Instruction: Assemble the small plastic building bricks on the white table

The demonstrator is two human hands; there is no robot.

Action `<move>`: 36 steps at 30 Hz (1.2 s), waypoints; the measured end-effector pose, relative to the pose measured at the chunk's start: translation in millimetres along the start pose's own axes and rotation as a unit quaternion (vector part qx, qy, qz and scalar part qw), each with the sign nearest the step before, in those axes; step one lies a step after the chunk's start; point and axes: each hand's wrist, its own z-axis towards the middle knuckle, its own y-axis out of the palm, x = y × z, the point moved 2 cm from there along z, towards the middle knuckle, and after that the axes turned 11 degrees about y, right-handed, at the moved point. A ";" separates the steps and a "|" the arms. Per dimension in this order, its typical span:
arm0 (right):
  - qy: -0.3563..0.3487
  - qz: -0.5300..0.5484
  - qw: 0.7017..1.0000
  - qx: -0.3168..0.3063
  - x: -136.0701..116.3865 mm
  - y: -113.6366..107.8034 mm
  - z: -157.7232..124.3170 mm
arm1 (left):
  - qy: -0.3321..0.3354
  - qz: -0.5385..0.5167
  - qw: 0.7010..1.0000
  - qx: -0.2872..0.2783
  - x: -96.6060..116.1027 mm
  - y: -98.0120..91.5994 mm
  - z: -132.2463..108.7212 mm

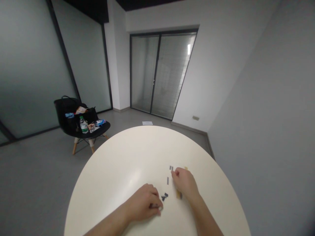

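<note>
Both hands work close together on the near side of a round white desk, over a scatter of small dark grey plastic pieces. The left hand rests low with its fingers curled and narrow, right over a dark piece at the fingertips; from here I can't tell whether they grip it or only touch it. The right hand is also narrowed, its fingertips just beside a slim grey strip and a short grey pair. Whether it holds anything, I can't tell. A tan piece shows below that hand, and a yellowish tip pokes out beyond it, so both seem partly covered by it.

The pieces all lie between the hands or just ahead of them. Well off to the left, a black shell chair on wooden legs carries a black bag. Its contents are mostly hidden, but a blue packet shows at the top. A water bottle and a snack wrapper sit on the seat beside the bag.
</note>
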 end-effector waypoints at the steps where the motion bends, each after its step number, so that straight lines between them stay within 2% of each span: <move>1: 0.002 0.005 1.000 0.004 2.4 -0.9 1.4 | -0.009 -0.012 1.000 0.006 -1.7 0.7 -0.3; 4: -0.015 0.036 0.999 0.014 6.1 -1.7 4.0 | -0.063 -0.048 0.996 0.037 -8.5 2.5 -2.6; 7: -0.080 0.097 0.992 -0.008 2.5 1.5 2.4 | -0.136 -0.122 0.979 0.096 -18.7 3.8 -6.5; 9: -0.121 0.148 0.980 -0.050 -3.0 4.9 -1.5 | -0.167 -0.189 0.957 0.143 -26.3 4.8 -8.6; 11: -0.133 0.201 0.965 -0.103 -9.0 7.8 -6.8 | -0.181 -0.255 0.931 0.188 -33.1 5.4 -9.4; 14: -0.142 0.261 0.938 -0.180 -17.6 9.2 -15.9 | -0.181 -0.335 0.893 0.240 -39.0 4.8 -8.3; 16: -0.163 0.284 0.922 -0.208 -22.1 8.3 -21.2 | -0.178 -0.363 0.876 0.262 -40.5 3.6 -7.0; 20: -0.199 0.298 0.906 -0.227 -27.5 7.7 -28.0 | -0.168 -0.392 0.861 0.276 -42.0 2.6 -5.7; 24: -0.212 0.292 0.904 -0.229 -30.7 7.3 -30.9 | -0.153 -0.428 0.849 0.271 -44.3 5.2 -6.5; 27: -0.224 0.280 0.905 -0.228 -32.9 3.2 -32.6 | -0.155 -0.436 0.847 0.261 -45.5 7.4 -7.1; 32: -0.250 0.264 0.892 -0.270 -34.7 -2.3 -35.5 | -0.156 -0.439 0.846 0.259 -45.0 7.7 -7.3; 36: -0.236 0.249 0.897 -0.280 -34.1 -0.7 -35.4 | -0.159 -0.456 0.840 0.247 -42.8 7.5 -5.4</move>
